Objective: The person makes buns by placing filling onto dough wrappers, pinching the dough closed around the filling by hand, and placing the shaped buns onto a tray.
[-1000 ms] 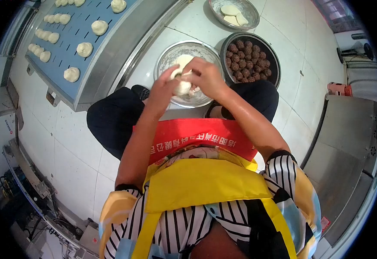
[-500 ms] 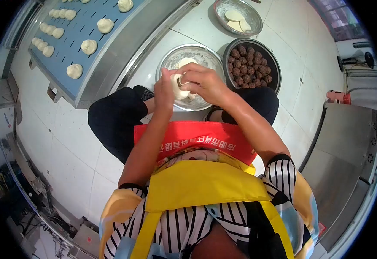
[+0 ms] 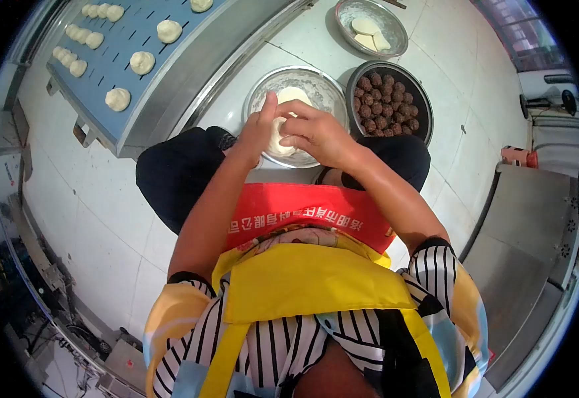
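Observation:
Over a metal bowl [image 3: 334, 81] dusted with white, my two hands hold a pale dough bun [image 3: 278, 140] between them. My left hand [image 3: 257, 131] is curled against its left side, thumb pointing up. From the right, my right hand [image 3: 322, 134] closes bent fingers and thumb around the dough. Part of the bun is hidden by my fingers, and no filling shows in it now. Another pale piece of dough [image 3: 294, 96] lies in the bowl just beyond my fingers.
A dark bowl [image 3: 426, 109] of brown filling balls [image 3: 382, 103] stands at the right. Behind it, a metal bowl [image 3: 403, 41] contains flat dough pieces [image 3: 367, 41]. At the left, a metal-edged blue conveyor [image 3: 93, 83] carries rows of buns [image 3: 117, 99]. A steel cabinet [image 3: 518, 219] stands far right.
The dark filling that showed in the dough bun is out of sight. My fingers have shifted around the bun, and my left forearm has swung slightly outward.

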Available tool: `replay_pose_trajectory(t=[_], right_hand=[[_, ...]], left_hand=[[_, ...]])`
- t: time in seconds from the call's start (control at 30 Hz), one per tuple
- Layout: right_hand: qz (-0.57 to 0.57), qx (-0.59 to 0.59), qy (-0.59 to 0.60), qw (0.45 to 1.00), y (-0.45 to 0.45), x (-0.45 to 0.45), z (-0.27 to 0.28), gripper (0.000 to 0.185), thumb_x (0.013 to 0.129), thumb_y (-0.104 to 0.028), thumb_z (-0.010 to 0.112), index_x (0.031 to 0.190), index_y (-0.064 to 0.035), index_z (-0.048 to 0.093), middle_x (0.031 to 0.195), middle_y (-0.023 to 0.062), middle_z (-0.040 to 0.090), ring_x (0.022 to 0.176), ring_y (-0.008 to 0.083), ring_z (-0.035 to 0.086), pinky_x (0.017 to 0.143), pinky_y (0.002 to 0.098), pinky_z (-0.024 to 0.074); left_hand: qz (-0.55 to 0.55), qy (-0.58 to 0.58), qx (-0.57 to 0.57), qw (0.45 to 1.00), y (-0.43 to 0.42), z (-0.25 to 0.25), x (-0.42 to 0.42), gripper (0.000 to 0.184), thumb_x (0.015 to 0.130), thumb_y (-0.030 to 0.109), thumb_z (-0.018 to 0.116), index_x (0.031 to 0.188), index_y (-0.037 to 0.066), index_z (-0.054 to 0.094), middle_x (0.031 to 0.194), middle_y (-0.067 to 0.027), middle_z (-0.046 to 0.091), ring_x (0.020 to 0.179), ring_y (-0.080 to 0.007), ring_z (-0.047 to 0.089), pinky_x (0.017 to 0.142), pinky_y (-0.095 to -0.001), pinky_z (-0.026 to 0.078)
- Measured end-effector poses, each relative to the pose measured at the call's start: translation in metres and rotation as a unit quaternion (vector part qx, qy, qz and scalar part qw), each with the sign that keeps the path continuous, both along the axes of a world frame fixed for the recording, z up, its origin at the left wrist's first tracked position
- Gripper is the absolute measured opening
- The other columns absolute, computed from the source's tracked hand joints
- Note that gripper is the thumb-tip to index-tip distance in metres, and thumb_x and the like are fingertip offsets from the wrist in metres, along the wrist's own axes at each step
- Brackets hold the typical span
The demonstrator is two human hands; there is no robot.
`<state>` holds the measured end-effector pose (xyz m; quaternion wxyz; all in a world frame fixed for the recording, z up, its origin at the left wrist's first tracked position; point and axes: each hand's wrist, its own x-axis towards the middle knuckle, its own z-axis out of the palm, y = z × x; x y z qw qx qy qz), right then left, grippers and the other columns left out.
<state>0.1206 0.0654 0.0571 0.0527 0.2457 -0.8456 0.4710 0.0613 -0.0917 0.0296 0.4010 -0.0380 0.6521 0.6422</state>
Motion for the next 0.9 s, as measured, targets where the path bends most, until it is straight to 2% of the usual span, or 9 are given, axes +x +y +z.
replay_pose_trajectory(t=[0.13,0.17,0.27,0.37,0.6,0.7,0.73,0.83,0.9], right_hand=[[-0.038,0.040,-0.002,0.998,-0.005,0.000,-0.004,0.017,0.078,-0.011,0.070,0.087,-0.0022,0.059,0.088,0.0079,0.056,0.077,0.0266,0.059,0.068,0.0331,0.0474],[-0.063,0.054,-0.007,0.997,-0.006,-0.001,-0.003,0.018,0.078,-0.012,0.070,0.087,-0.0024,0.059,0.088,0.0075,0.057,0.077,0.0254,0.059,0.067,0.0322,0.0474],[-0.189,-0.135,-0.247,0.941,0.001,-0.007,0.008,0.022,0.074,-0.013,0.073,0.089,-0.0032,0.061,0.084,0.0078,0.055,0.079,0.0265,0.060,0.068,0.0341,0.0483],[-0.107,-0.075,-0.087,0.988,-0.008,-0.006,0.007,0.024,0.073,-0.013,0.074,0.092,-0.0037,0.063,0.081,0.0074,0.054,0.077,0.0247,0.060,0.069,0.0335,0.0483],[-0.113,0.023,-0.062,0.991,0.001,-0.012,-0.007,0.032,0.075,-0.012,0.071,0.104,-0.0034,0.062,0.094,0.0130,0.056,0.080,0.0299,0.058,0.070,0.0347,0.0480],[-0.069,0.009,-0.061,0.996,0.001,-0.013,0.006,0.035,0.074,-0.014,0.072,0.106,-0.0032,0.062,0.095,0.0123,0.057,0.080,0.0292,0.059,0.071,0.0363,0.0479],[-0.074,-0.018,-0.133,0.988,0.001,-0.009,0.024,0.049,0.070,-0.020,0.076,0.113,-0.0027,0.060,0.102,0.0126,0.058,0.089,0.0286,0.060,0.076,0.0365,0.0487],[-0.151,-0.001,-0.052,0.987,0.006,-0.008,0.020,0.067,0.063,-0.030,0.081,0.118,-0.0001,0.056,0.113,0.0154,0.058,0.099,0.0300,0.059,0.084,0.0370,0.0484],[-0.137,-0.005,-0.046,0.990,-0.003,-0.005,0.008,0.069,0.064,-0.034,0.080,0.117,0.0025,0.055,0.116,0.0192,0.057,0.102,0.0324,0.059,0.087,0.0372,0.0476]], left_hand=[[-0.053,-0.065,-0.014,0.996,0.001,0.002,-0.006,0.082,0.090,0.069,0.028,0.127,-0.002,0.048,0.111,-0.0174,0.061,0.092,-0.0211,0.065,0.068,-0.0339,0.056],[-0.034,-0.077,0.051,0.995,-0.002,0.002,-0.007,0.081,0.091,0.068,0.029,0.127,-0.002,0.047,0.110,-0.0168,0.061,0.092,-0.0214,0.065,0.069,-0.0344,0.057],[0.056,-0.085,0.214,0.972,-0.008,0.011,0.004,0.072,0.093,0.063,0.032,0.124,0.000,0.048,0.110,-0.0149,0.061,0.093,-0.0226,0.066,0.071,-0.0356,0.058],[0.136,-0.025,0.132,0.982,0.000,-0.031,0.010,0.068,0.094,0.060,0.035,0.124,0.000,0.049,0.109,-0.0151,0.060,0.091,-0.0226,0.065,0.070,-0.0347,0.058],[0.102,0.119,0.031,0.987,0.012,-0.030,0.015,0.058,0.096,0.053,0.036,0.114,0.002,0.053,0.099,-0.0128,0.062,0.085,-0.0216,0.065,0.067,-0.0383,0.058],[0.140,-0.045,0.111,0.983,0.010,-0.009,0.013,0.059,0.095,0.056,0.037,0.114,0.003,0.053,0.100,-0.0128,0.062,0.086,-0.0221,0.065,0.069,-0.0411,0.057],[0.130,-0.094,0.156,0.975,0.005,-0.007,0.011,0.063,0.093,0.060,0.036,0.117,0.003,0.052,0.104,-0.0128,0.062,0.089,-0.0233,0.065,0.070,-0.0409,0.057],[0.128,-0.133,0.189,0.964,0.002,0.014,0.013,0.068,0.091,0.063,0.037,0.120,0.004,0.051,0.110,-0.0125,0.061,0.094,-0.0247,0.064,0.071,-0.0417,0.057],[0.105,-0.132,0.168,0.971,0.006,0.010,0.012,0.072,0.090,0.066,0.038,0.126,0.004,0.047,0.116,-0.0133,0.058,0.099,-0.0272,0.063,0.072,-0.0433,0.058]])
